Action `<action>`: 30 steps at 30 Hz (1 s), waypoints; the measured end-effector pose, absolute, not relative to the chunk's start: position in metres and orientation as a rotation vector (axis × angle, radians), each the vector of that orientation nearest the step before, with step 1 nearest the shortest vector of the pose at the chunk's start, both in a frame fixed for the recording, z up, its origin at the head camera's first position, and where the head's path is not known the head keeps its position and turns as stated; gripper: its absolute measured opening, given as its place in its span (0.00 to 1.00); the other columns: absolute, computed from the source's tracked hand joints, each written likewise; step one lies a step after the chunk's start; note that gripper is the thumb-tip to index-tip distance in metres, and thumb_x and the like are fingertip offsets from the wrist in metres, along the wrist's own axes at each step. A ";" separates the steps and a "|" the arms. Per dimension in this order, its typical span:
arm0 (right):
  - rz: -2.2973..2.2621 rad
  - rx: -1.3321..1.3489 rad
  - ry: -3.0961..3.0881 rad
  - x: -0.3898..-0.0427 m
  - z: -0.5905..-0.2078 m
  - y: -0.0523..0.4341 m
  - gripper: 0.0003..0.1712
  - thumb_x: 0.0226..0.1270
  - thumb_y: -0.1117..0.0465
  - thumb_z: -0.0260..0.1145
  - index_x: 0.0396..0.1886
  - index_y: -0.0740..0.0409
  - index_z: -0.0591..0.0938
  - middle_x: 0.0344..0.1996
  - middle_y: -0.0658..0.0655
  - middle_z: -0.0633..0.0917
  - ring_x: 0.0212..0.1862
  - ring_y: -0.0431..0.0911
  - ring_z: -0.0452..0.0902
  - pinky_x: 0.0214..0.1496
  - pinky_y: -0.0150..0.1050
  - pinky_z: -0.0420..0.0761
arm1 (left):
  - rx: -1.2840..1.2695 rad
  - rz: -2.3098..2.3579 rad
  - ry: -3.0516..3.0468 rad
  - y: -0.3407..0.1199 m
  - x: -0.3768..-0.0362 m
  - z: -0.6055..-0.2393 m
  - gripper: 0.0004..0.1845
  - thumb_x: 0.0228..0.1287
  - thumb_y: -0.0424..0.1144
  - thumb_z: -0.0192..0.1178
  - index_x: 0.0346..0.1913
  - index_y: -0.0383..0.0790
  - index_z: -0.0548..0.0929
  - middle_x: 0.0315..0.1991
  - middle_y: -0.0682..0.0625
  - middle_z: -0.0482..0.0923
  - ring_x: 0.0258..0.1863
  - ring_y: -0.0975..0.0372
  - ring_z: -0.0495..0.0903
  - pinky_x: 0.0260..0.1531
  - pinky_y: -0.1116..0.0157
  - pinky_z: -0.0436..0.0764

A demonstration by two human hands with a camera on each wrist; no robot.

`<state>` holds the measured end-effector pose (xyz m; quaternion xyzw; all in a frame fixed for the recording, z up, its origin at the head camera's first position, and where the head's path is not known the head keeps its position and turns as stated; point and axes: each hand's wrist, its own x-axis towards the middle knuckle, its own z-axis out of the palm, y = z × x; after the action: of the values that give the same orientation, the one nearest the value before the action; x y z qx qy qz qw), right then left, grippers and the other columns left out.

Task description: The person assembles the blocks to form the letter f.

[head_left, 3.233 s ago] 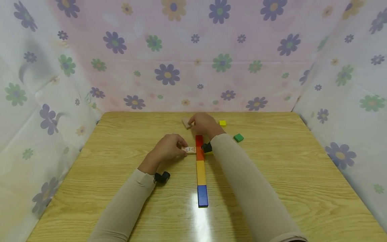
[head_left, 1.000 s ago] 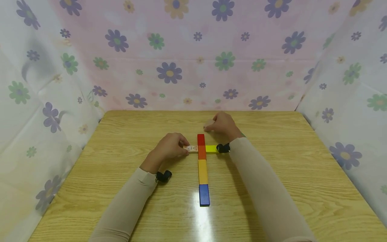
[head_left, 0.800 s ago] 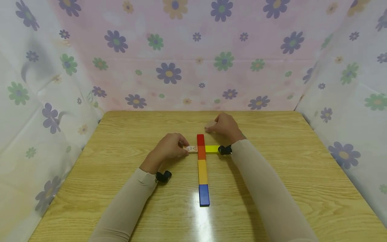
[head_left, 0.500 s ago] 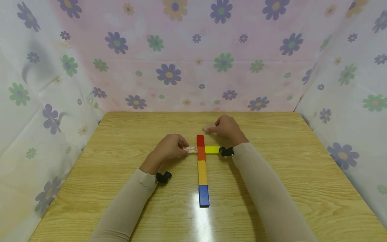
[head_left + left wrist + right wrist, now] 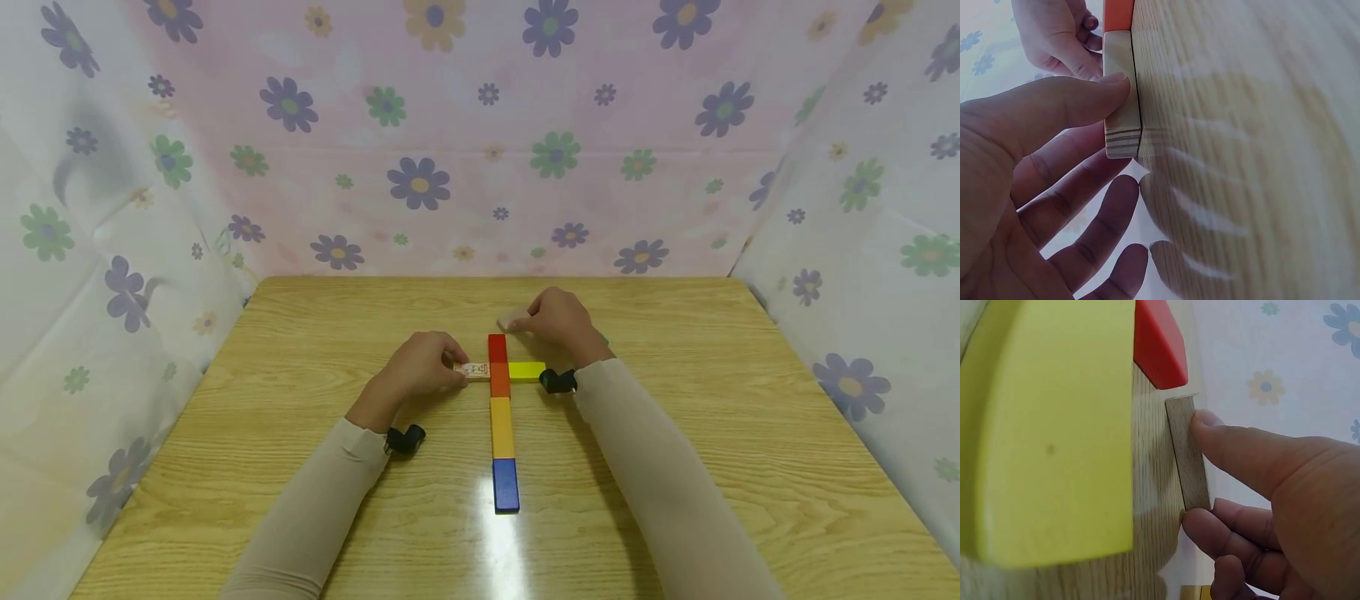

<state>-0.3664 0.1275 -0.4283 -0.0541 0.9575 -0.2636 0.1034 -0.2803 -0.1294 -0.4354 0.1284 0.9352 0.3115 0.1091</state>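
Observation:
My left hand [image 5: 423, 363] pinches a printed wooden block [image 5: 474, 371] between thumb and fingers; its far end touches an orange block [image 5: 499, 380]. Behind the red block [image 5: 497, 347], my right hand [image 5: 558, 321] grips a plain wooden block [image 5: 512, 318]. In the right wrist view this plain block [image 5: 1187, 456] lies low at the table, a small gap from the red one. Red, orange, amber [image 5: 502, 427] and blue [image 5: 506, 486] blocks form one straight row. A bright yellow block [image 5: 527, 372] extends right from the orange one.
A green block [image 5: 604, 337] peeks out behind the right wrist, mostly hidden. The wood-grain table [image 5: 300, 333] ends at the back against a flowered cloth [image 5: 480, 200], which also hangs on both sides. Black wrist cameras [image 5: 406, 439] sit at both cuffs.
Since the first frame, my right hand has shifted right with the plain block, turned it, then brought it nearer the red block's far end. My left hand has stayed on the printed block.

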 end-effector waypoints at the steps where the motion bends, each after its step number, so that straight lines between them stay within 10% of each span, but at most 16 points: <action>1: -0.783 -0.164 2.828 -0.366 -0.428 0.127 0.23 0.59 0.36 0.77 0.27 0.52 0.90 0.19 0.47 0.74 0.29 0.47 0.68 0.30 0.42 0.68 | 0.378 0.910 2.751 -0.129 -0.280 -0.435 0.13 0.57 0.42 0.79 0.45 0.49 0.91 0.41 0.55 0.87 0.40 0.61 0.83 0.47 0.59 0.83; 10: -0.813 -0.171 2.805 -0.363 -0.429 0.124 0.25 0.60 0.38 0.77 0.24 0.54 0.86 0.18 0.47 0.69 0.23 0.45 0.61 0.26 0.40 0.65 | 0.379 0.914 2.753 -0.129 -0.281 -0.436 0.13 0.56 0.42 0.79 0.45 0.49 0.91 0.42 0.55 0.87 0.41 0.60 0.82 0.47 0.59 0.83; 18: -0.814 -0.224 2.809 -0.365 -0.433 0.126 0.30 0.60 0.38 0.76 0.51 0.55 0.89 0.50 0.56 0.88 0.45 0.51 0.82 0.47 0.46 0.82 | 0.388 0.914 2.757 -0.129 -0.280 -0.436 0.13 0.57 0.42 0.79 0.45 0.48 0.91 0.42 0.54 0.87 0.41 0.60 0.82 0.46 0.59 0.83; 26: -0.806 -0.239 2.812 -0.365 -0.433 0.126 0.29 0.61 0.38 0.76 0.51 0.56 0.89 0.51 0.57 0.88 0.46 0.52 0.82 0.48 0.47 0.82 | 0.385 0.921 2.756 -0.128 -0.280 -0.436 0.13 0.57 0.42 0.79 0.44 0.48 0.91 0.41 0.54 0.87 0.41 0.60 0.81 0.46 0.59 0.82; 30: -0.813 -0.249 2.816 -0.364 -0.432 0.126 0.24 0.61 0.39 0.76 0.40 0.55 0.89 0.37 0.52 0.86 0.34 0.47 0.77 0.36 0.41 0.77 | 0.383 0.927 2.753 -0.128 -0.279 -0.435 0.13 0.56 0.41 0.79 0.44 0.48 0.91 0.42 0.54 0.87 0.41 0.60 0.82 0.46 0.59 0.83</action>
<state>-0.3636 0.1264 -0.4322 -0.0843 0.9526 -0.2749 0.0998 -0.2795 -0.1280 -0.4348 0.1299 0.9343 0.3146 0.1058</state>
